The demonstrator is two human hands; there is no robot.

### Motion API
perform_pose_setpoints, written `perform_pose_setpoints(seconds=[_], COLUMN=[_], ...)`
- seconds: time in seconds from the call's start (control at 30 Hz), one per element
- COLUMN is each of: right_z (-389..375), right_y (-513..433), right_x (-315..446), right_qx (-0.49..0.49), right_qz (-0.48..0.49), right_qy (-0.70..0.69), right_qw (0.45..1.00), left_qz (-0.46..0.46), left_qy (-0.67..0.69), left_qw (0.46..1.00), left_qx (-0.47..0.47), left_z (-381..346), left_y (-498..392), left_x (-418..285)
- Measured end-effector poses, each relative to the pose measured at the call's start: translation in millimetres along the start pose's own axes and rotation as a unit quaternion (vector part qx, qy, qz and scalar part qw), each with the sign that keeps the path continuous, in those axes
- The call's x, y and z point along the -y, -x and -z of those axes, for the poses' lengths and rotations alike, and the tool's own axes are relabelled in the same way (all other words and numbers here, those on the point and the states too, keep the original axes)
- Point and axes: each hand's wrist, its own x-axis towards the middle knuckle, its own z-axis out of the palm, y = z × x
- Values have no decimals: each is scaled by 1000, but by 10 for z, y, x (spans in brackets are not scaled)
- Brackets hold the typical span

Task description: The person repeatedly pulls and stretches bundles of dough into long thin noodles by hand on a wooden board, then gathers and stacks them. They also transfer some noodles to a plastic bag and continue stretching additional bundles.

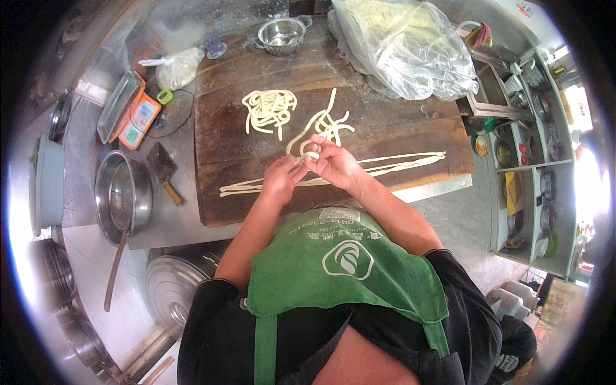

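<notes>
My left hand (281,177) and my right hand (334,162) meet over the near half of a dark wooden board (394,115). Both hold a pale dough strand (310,156) between their fingers. From there the strand loops back towards a small loose heap of dough strands (331,126) just beyond my hands. A larger tangled heap of thick dough noodles (270,108) lies on the board further left. Long stretched dough strands (404,165) run across the board beneath my hands, bunched at both ends.
Left stand an orange scale (139,120), a cleaver (164,171) and a steel bowl (122,192) with a long-handled strainer. At the board's far side are a steel pot (281,36) and a large clear plastic bag (409,53) of pale contents. A sink (491,86) and shelves (532,166) stand right.
</notes>
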Motion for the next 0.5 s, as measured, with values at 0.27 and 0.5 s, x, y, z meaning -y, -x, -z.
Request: perform_pose_setpoints(seconds=[0.27,0.5], right_z=[65,-8], right_y=[-24,5], right_x=[0,-133], right_qx=[-54,-150], right_qz=[-16,58], right_qy=[97,324], right_qw=[994,932], left_qz=[0,-26], left_qy=[41,12], left_qw=[999,999], left_qx=[33,-19], left_z=[162,130], left_y=[-123,-101], left_x=[32,30])
